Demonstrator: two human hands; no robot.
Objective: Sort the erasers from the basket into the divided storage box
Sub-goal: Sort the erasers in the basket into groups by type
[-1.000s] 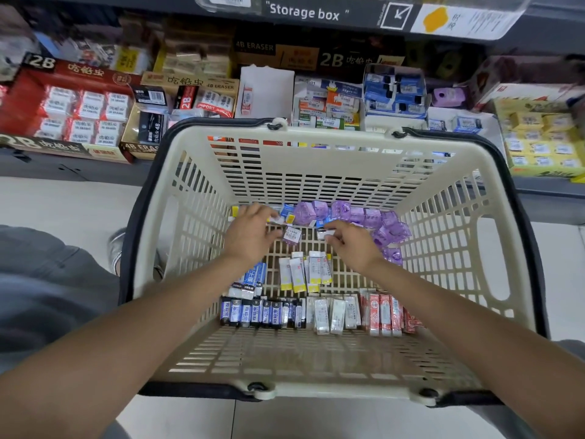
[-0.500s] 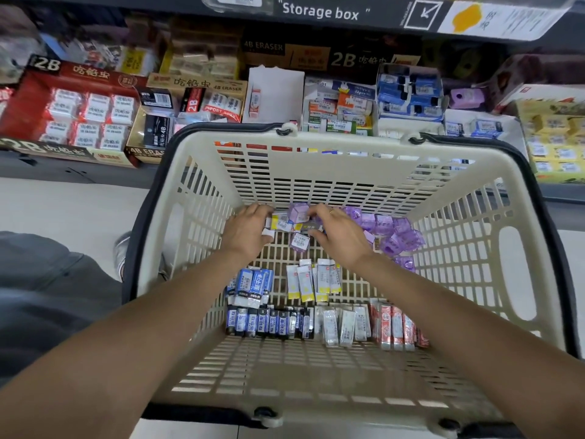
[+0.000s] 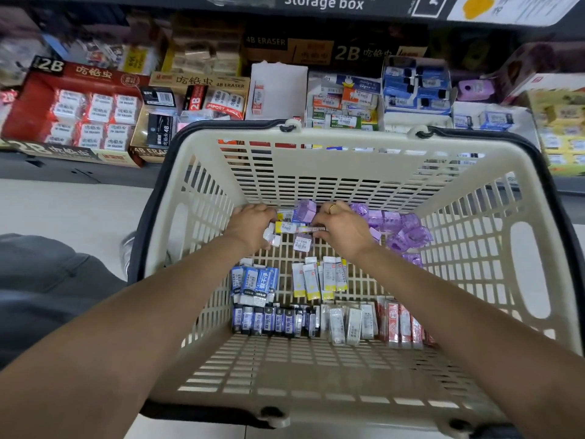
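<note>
Both arms reaching deep into the cream basket [image 3: 535, 280], at its far end. Left hand [image 3: 251, 224] curled over a small clutch of white and yellow-sleeved erasers [image 3: 286, 227]; right hand [image 3: 342, 228] pinching a thin wrapped eraser [image 3: 311, 229] between thumb and fingers (gold ring on one finger). Purple erasers [image 3: 399, 226] heaped just beside the right hand along the far wall. Nearer: blue-sleeved erasers [image 3: 254, 280], dark ones [image 3: 275, 321], white ones [image 3: 348, 323], red ones [image 3: 402, 324] in rows. Beyond the basket, shelf [image 3: 79, 169] boxes of erasers.
</note>
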